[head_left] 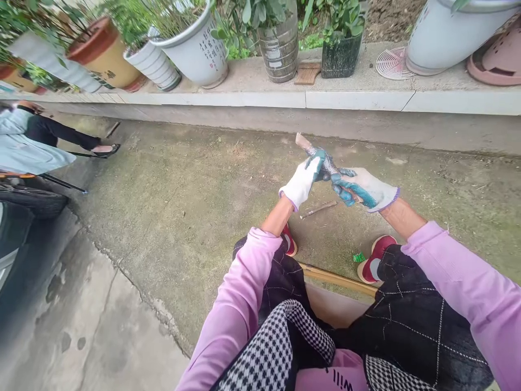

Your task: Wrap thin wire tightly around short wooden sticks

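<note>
A wooden stick slants between my hands, its bare pale end pointing up and away. Thin silvery wire or string appears to be wound around its middle. My left hand, in a white glove with a teal coated palm, is closed around the wound part. Close beside it, my right hand in a matching glove is closed on the lower end, which its fingers mostly hide. On the ground below my hands lies a thinner twig.
Potted plants, among them a white pot, line a raised ledge ahead. A seated person is at the left, near a vehicle's tyre. Between my shoes are a wooden bar and a green scrap.
</note>
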Tool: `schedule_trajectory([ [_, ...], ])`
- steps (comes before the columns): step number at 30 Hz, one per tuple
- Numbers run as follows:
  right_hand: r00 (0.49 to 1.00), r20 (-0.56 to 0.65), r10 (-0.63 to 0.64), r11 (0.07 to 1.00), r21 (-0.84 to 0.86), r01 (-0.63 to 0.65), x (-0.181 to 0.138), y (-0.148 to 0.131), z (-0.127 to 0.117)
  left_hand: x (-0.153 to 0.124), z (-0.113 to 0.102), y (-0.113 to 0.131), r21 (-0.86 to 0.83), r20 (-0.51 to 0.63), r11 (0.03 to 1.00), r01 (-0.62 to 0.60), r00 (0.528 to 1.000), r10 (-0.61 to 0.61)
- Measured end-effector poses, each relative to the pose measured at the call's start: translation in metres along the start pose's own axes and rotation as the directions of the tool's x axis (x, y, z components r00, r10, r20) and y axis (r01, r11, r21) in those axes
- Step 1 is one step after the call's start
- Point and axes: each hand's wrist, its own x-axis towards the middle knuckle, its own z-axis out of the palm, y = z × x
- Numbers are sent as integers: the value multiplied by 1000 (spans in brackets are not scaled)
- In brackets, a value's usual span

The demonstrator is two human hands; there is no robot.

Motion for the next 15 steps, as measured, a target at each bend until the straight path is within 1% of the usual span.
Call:
schedule_trajectory([
  [2,1000,-7,3,1000,-18,-3,-3,2,-8,0,-6,-5,161,57,987,3,998,-12],
  [4,1000,11,14,1000,1,-14,-7,5,-18,0,-12,-5,243,117,970,0,993,-29],
  [6,998,56,14,998,55,-17,-12,8,-26,4,-18,-2,227,172,973,-37,985,-2],
  [8,994,108,5,995,103,-16,-15,10,-31,10,-21,0,159,226,983,-94,973,56],
  [11,988,155,-12,993,122,-7,-18,9,-30,18,-14,-4,116,299,980,-159,947,118],
  [13,984,175,-21,992,122,0,-19,7,-26,18,-6,-12,165,321,972,-167,941,107],
  [15,984,174,-25,992,123,4,-18,4,-24,14,2,-17,267,333,955,-131,942,36],
])
